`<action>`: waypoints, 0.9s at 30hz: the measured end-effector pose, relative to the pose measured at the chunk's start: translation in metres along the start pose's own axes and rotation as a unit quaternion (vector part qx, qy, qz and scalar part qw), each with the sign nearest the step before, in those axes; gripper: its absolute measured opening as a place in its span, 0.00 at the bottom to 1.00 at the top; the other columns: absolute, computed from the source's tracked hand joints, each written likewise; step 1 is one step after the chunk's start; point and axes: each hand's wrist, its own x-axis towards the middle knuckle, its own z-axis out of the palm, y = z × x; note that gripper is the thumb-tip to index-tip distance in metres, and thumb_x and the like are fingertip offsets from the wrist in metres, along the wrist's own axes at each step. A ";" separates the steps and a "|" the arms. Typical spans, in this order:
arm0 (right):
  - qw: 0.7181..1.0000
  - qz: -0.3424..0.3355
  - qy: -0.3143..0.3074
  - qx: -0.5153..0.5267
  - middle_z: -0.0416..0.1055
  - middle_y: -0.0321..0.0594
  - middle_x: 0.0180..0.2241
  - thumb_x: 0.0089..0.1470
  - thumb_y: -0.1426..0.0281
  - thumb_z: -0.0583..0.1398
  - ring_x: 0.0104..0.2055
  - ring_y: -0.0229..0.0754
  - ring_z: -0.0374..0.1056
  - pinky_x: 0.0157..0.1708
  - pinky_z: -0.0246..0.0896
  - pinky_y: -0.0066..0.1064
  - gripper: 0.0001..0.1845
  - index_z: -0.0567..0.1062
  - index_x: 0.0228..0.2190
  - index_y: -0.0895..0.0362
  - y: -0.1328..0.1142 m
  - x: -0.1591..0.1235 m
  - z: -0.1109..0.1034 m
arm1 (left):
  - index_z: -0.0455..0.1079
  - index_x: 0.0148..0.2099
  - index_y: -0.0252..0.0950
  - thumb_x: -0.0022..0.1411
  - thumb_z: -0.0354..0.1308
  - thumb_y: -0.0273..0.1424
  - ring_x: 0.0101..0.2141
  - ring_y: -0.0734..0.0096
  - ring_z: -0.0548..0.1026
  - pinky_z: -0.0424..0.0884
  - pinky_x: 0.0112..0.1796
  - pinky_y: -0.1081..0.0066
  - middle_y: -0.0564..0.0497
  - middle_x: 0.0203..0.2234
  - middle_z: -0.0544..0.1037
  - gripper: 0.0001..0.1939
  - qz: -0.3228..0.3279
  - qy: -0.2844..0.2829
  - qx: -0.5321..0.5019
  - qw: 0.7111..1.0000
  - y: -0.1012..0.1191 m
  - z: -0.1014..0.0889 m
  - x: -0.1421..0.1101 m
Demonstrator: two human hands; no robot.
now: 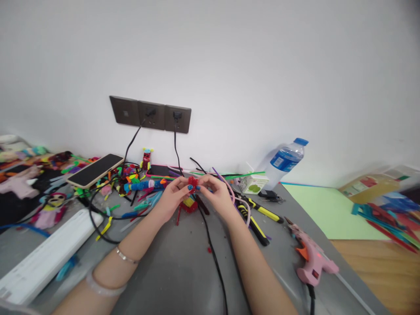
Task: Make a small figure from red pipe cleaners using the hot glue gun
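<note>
Between the fingertips of my left hand (175,192) and my right hand (213,189) is a small fuzzy red piece (193,183), which looks like coiled pipe cleaner. Both hands pinch it from opposite sides, above the grey table (177,267). Just below them lies a red and yellow object (189,205), partly hidden by my fingers, with a red strip hanging down beside it. A black cable (210,236) runs under the hands toward the front of the table.
A pink glue gun (311,258) lies at the right, near yellow-black pliers (254,223) and a cutter (267,211). A water bottle (287,157) leans against the wall. On the left are a phone (96,170), a white power strip (49,253) and scattered pipe cleaners (149,203).
</note>
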 end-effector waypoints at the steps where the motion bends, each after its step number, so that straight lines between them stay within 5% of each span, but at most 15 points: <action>1: 1.000 0.000 0.001 0.000 0.73 0.39 0.32 0.52 0.69 0.64 0.36 0.43 0.70 0.41 0.67 0.37 0.04 0.74 0.29 0.55 0.000 0.000 0.000 | 0.74 0.35 0.37 0.49 0.73 0.37 0.27 0.80 0.69 0.66 0.29 0.80 0.56 0.27 0.73 0.14 -0.001 -0.001 0.001 1.000 0.000 0.000 0.000; 27: 1.000 0.006 0.001 -0.004 0.73 0.38 0.32 0.52 0.69 0.64 0.36 0.42 0.70 0.40 0.67 0.36 0.03 0.74 0.29 0.55 -0.002 0.000 0.000 | 0.74 0.34 0.37 0.49 0.73 0.38 0.27 0.79 0.69 0.65 0.29 0.78 0.55 0.27 0.74 0.14 -0.002 -0.001 0.000 1.000 0.000 -0.001 0.000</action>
